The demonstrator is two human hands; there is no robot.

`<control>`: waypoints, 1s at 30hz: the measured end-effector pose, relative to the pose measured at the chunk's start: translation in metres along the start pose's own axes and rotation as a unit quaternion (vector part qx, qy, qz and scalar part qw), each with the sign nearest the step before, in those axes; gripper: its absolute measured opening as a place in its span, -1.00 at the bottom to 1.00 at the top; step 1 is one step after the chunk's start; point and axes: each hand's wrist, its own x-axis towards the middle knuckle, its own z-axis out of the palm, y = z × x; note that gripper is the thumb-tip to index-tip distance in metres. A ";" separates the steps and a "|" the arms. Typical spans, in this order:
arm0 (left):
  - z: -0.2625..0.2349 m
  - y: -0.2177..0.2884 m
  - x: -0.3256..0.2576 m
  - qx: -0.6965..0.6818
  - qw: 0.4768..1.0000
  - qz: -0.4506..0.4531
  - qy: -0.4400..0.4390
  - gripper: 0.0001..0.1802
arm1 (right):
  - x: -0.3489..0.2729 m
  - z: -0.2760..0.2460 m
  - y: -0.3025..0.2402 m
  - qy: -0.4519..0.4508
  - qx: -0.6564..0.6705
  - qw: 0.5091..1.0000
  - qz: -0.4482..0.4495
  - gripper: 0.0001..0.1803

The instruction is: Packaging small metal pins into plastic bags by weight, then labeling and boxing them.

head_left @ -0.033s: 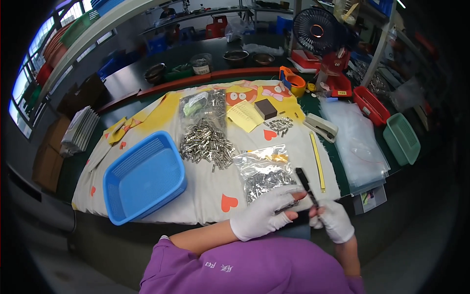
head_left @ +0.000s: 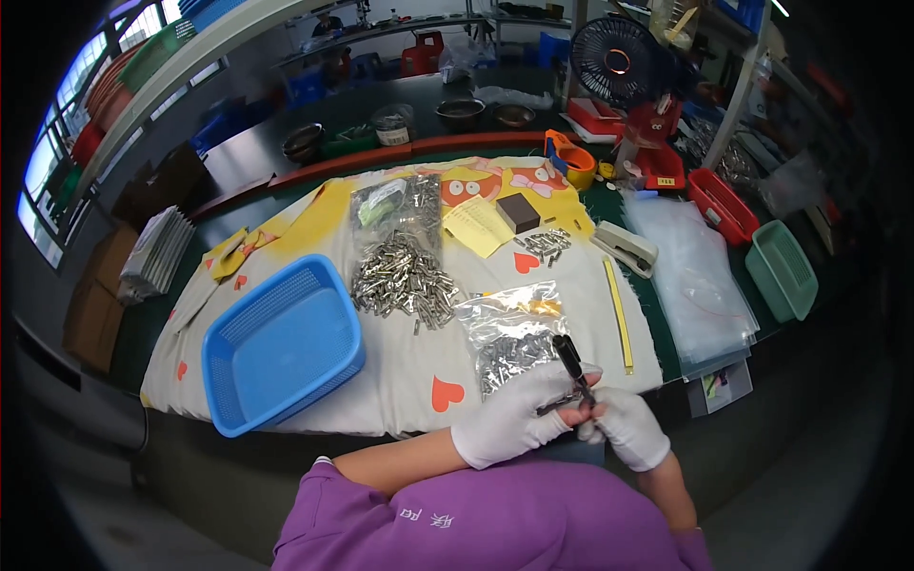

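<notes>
My right hand [head_left: 630,426], in a white glove with bare fingertips, grips a black marker pen [head_left: 567,354] that points up and slightly left. Close against it is my left hand [head_left: 514,414], gloved the same way. Its thumb and fingers are curled together around something small and dark, mostly hidden. Just beyond the left hand lies a clear plastic bag [head_left: 519,347] of small metal parts. Farther off, a loose heap of small metal pieces [head_left: 405,281] spills from the mouth of another clear bag [head_left: 395,200].
A blue plastic basket [head_left: 281,347] stands at the left on the patterned cloth [head_left: 405,390]. Toward the right are a yellow strip [head_left: 617,314], a stapler [head_left: 625,249], a stack of clear bags [head_left: 690,276] and a green tray [head_left: 781,269]. A yellow slip [head_left: 476,226] lies beside a dark block [head_left: 517,212].
My right hand has moved left with the marker pen, bringing it up against my left hand. The left hand has barely shifted, and the things on the cloth stay put.
</notes>
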 end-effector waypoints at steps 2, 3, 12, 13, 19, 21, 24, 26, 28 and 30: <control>0.003 -0.009 -0.007 -0.192 0.977 -0.059 0.076 -0.75 | 0.021 0.032 -0.011 -0.051 0.029 0.997 0.046 -0.65; 0.001 -0.010 -0.009 -0.196 0.973 -0.085 0.089 -0.78 | 0.024 0.029 -0.010 -0.049 0.030 0.997 0.043 -0.65; -0.013 -0.014 -0.018 0.227 0.973 -0.023 0.028 -0.76 | 0.031 0.035 -0.015 0.060 -0.131 0.964 -0.223 -0.81; -0.014 -0.015 -0.017 0.209 0.975 -0.001 0.071 -0.75 | 0.032 0.033 -0.013 0.095 -0.113 0.962 -0.229 -0.81; -0.019 -0.020 -0.029 0.092 0.975 -0.095 0.176 -0.71 | 0.050 0.018 -0.022 0.171 0.014 0.972 -0.163 -0.60; -0.020 -0.023 -0.030 0.169 0.967 -0.055 0.182 -0.71 | 0.051 0.027 -0.021 0.186 0.015 0.970 -0.153 -0.61; -0.024 -0.020 -0.027 0.227 0.960 -0.020 0.162 -0.73 | 0.048 0.035 -0.019 0.181 0.049 0.973 -0.135 -0.65; -0.027 -0.030 -0.028 0.261 0.951 0.035 0.160 -0.77 | 0.046 0.044 -0.018 0.186 0.019 0.976 -0.109 -0.70; -0.028 -0.032 -0.028 0.292 0.940 0.089 0.155 -0.82 | 0.048 0.047 -0.011 0.168 -0.003 0.980 -0.107 -0.75; -0.027 -0.026 -0.027 0.320 0.931 0.104 0.138 -0.90 | 0.050 0.052 -0.003 0.145 -0.015 0.975 -0.168 -0.79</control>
